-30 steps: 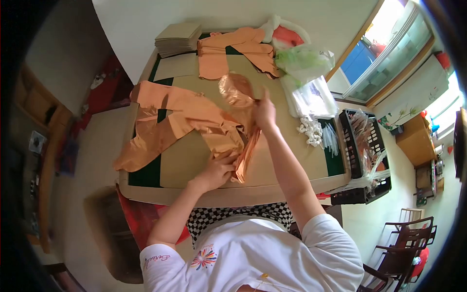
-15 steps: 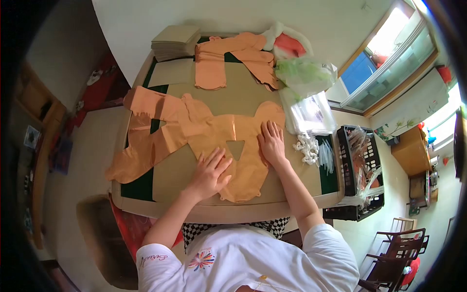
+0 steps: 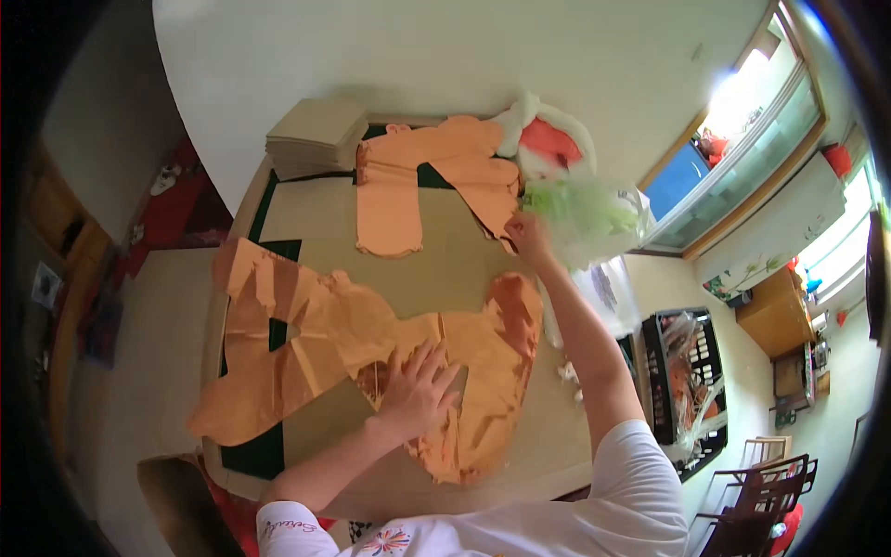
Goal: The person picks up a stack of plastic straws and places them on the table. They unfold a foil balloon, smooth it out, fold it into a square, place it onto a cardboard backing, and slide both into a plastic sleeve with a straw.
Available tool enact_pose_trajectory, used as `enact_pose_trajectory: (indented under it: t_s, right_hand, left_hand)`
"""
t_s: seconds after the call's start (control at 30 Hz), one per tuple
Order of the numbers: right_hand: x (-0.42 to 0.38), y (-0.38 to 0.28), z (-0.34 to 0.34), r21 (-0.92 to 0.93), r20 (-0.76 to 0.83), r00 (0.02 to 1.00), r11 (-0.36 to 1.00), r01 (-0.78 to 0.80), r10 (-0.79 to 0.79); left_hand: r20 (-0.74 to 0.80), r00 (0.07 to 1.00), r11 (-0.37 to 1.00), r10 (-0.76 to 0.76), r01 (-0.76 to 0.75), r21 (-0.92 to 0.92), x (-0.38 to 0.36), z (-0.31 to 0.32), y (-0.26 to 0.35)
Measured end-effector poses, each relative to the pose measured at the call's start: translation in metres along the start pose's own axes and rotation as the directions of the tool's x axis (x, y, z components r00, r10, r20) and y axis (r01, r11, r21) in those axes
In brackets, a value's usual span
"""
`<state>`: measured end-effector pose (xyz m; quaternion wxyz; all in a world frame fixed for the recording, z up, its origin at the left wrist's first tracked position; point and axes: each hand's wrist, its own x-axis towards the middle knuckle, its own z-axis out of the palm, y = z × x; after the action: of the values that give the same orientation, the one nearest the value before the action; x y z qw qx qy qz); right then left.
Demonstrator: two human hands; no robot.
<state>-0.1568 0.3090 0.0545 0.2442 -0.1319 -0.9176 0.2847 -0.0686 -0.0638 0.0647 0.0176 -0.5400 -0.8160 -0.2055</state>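
1. Two hands at work on one table (image 3: 464, 269). Left hand (image 3: 418, 390) lies flat, fingers spread wide, pressing on an orange foil sheet (image 3: 483, 362) at the near middle of the table.
2. Right hand (image 3: 529, 232) reaches to the far right, fingers curled at the edge of a second orange foil sheet (image 3: 408, 186) lying along the far side. Cannot tell whether they pinch it or only touch it.
3. Just right of that hand: a green plastic bag (image 3: 585, 213); beyond it a white and red bundle (image 3: 548, 139).
4. Left of the pressed sheet, a larger spread of orange foil pieces (image 3: 278, 343) reaches the left edge, overlapping it.
5. Far left corner: stack of cardboard squares (image 3: 311, 139).
6. Right, off the table: black crate (image 3: 687, 371) holding clear wrapping.
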Motion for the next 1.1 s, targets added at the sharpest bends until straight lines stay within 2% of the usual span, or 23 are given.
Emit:
enact_pose_trajectory:
  t_s: [0.03,0.13,0.23,0.33,0.43,0.53,0.63,0.73,0.83,0.9,0.97,1.0,1.03,1.07,1.1]
  right_hand:
    - [0.018,0.009,0.007,0.004,-0.015,0.999,0.999,0.041,-0.041]
    - [0.050,0.029,0.025,-0.193,-0.092,0.964,0.955,0.227,-0.248]
    - [0.063,0.045,0.033,-0.156,0.023,0.981,0.968,0.195,-0.194]
    - [0.065,0.055,0.038,0.045,0.130,0.988,0.995,-0.088,0.082]
    - [0.072,0.060,0.043,0.124,0.166,0.969,0.971,-0.203,0.181]
    - [0.075,0.055,0.040,0.169,0.210,0.942,0.939,-0.299,0.262]
    - [0.076,0.055,0.040,0.015,0.103,0.986,0.991,-0.134,0.132]
    - [0.079,0.049,0.034,0.018,0.193,0.955,0.972,-0.235,0.227]
    - [0.081,0.052,0.032,-0.039,0.215,0.960,0.984,-0.176,0.180]
    - [0.092,0.057,0.034,-0.388,-0.088,0.996,0.921,-0.034,0.000]
    - [0.120,0.062,0.020,-0.378,-0.198,0.980,0.922,-0.078,0.002]
    - [0.144,0.052,-0.002,-0.195,-0.168,0.979,0.969,-0.151,0.119]
    - [0.149,0.009,-0.024,-0.020,-0.305,0.929,0.974,-0.224,0.208]
    - [0.171,0.013,-0.035,0.207,-0.431,0.889,0.976,-0.072,0.157]
    - [0.178,-0.013,-0.058,0.112,-0.512,0.830,0.975,-0.191,0.221]
  left_hand:
    - [0.012,1.000,1.000,-0.006,0.006,-0.001,0.016,-0.004,-0.010]
    - [-0.088,0.996,0.994,0.022,-0.012,0.113,0.062,0.004,-0.049]
    - [-0.065,0.998,0.996,-0.021,0.026,0.083,0.094,0.008,-0.070]
    - [0.008,1.000,0.999,-0.028,0.028,0.043,0.119,0.018,-0.079]
    - [0.102,0.995,1.000,-0.003,0.000,0.023,0.155,0.037,-0.088]
    - [0.106,0.994,0.996,-0.028,0.037,-0.081,0.189,0.058,-0.087]
    - [-0.005,0.999,0.991,-0.039,0.038,-0.130,0.220,0.076,-0.082]
    - [-0.209,0.974,0.995,-0.088,0.078,-0.055,0.251,0.099,-0.085]
    - [-0.075,0.986,0.988,-0.152,0.154,0.030,0.268,0.107,-0.091]
    - [-0.053,0.983,0.985,-0.174,0.175,0.004,0.270,0.104,-0.090]
    - [-0.040,0.981,0.982,-0.187,0.187,-0.003,0.266,0.108,-0.089]
    - [-0.055,0.980,0.982,-0.191,0.191,0.002,0.268,0.111,-0.089]
    - [-0.074,0.978,0.981,-0.193,0.194,0.006,0.269,0.113,-0.090]
    - [-0.064,0.979,0.981,-0.191,0.192,0.010,0.269,0.113,-0.090]
    - [-0.057,0.981,0.982,-0.187,0.189,0.014,0.270,0.112,-0.091]
